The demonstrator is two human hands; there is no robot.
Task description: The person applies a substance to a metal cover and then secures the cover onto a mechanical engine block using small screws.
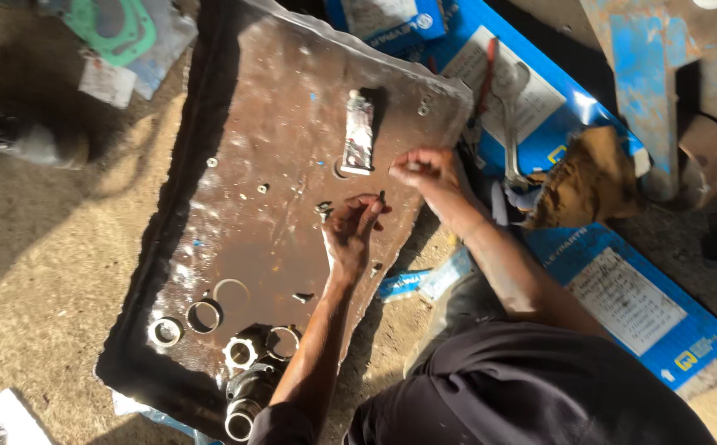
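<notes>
1. Head view: a person crouches over a dented, oily metal tray [235,124] on sandy ground. The left hand [350,231] pinches a small dark part [380,197] between fingertips above the tray's right side.
2. The right hand [424,169] hovers nearby with fingers curled; whether it holds anything cannot be told.
3. A squeezed tube [359,132] lies just beyond the hands; rings and bearings [203,316] sit near the tray's lower edge.
4. Risk: greasy fingers could let the tiny part slip into the sand beside the tray.
</notes>
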